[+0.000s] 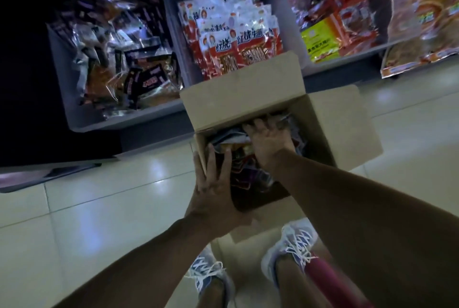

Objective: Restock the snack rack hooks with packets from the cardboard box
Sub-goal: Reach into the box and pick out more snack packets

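Observation:
An open cardboard box [248, 93] stands on the tiled floor in front of my feet, its far flap upright. Dark and red snack packets [248, 176] lie loose inside it. My right hand [268, 141] is down in the box, fingers spread over the packets at the far end; the fingertips dip among them. My left hand [213, 193] rests against the box's near left wall with straight fingers, some outside the wall and some over its edge. No rack hooks are in view.
Three grey bins sit behind the box: a left one [82, 118] with dark packets, a middle one [171, 9] with red-and-white packets, and a right one [308, 59] with orange and yellow packs. My shoes [293, 245] stand just behind the box.

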A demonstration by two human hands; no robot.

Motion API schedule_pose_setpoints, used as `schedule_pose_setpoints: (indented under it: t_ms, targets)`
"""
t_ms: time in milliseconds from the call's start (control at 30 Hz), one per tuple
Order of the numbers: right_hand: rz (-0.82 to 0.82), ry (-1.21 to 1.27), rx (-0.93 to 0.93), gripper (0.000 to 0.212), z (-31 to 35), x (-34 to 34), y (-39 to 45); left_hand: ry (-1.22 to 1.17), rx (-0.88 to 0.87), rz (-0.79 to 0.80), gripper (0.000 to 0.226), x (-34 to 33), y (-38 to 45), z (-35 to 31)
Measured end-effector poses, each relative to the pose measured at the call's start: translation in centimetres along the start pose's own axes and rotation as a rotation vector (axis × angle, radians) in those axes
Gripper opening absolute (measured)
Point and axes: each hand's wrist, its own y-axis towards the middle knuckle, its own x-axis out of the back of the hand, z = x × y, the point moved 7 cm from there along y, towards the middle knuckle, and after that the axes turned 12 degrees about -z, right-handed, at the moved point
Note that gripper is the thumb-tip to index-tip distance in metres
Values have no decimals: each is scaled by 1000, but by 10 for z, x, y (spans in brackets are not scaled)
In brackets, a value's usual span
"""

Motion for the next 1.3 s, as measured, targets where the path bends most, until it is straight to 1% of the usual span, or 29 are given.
schedule_pose_setpoints:
  t_ms: [133,267,433,500,633,700,800,900,933,967,1000,1033,1100,1133,1167,1233,1300]
  targets:
    - [-57,-88,46,59,8,-6,6,-43,-38,-86,156,-3,-6,4]
    - [-144,-124,150,49,4,-4,12,-108,-43,-118,156,-5,-4,5]
    - [-187,-241,299,47,6,4,5,-106,-33,-87,158,-8,-9,2]
    - [-234,-252,345,48,2,11,2,-111,-26,-107,159,-5,-11,2]
    - [-296,-176,352,53,-12,30,-12,-182,-19,-146,165,1,-10,3]
    - [-364,-121,368,53,-19,48,-28,-229,-29,-164,167,5,-13,2]
    - [-480,-10,361,54,-31,77,-53,-313,-70,-264,162,21,-22,1]
    - [-516,45,344,55,-43,92,-73,-379,-110,-467,153,45,-31,1]
    - [-522,86,352,56,-46,93,-77,-400,-92,-526,149,52,-31,3]
    - [-507,123,346,58,-49,92,-80,-425,-55,-548,144,56,-29,6]
    - [-480,146,334,59,-52,88,-80,-440,-18,-540,135,58,-25,9]
    - [-434,154,310,60,-55,82,-79,-427,-9,-531,120,61,-20,12]
    - [-334,159,290,58,-56,69,-76,-278,-107,-567,79,66,-9,10]
    - [-292,162,310,58,-52,62,-76,-183,-156,-584,61,66,-5,9]
    - [-253,151,327,58,-46,56,-76,-107,-187,-578,49,62,0,8]
    - [-205,106,315,61,-33,48,-73,-4,-227,-522,37,54,7,6]
    - [-190,45,276,65,-20,45,-68,63,-238,-478,25,51,11,4]
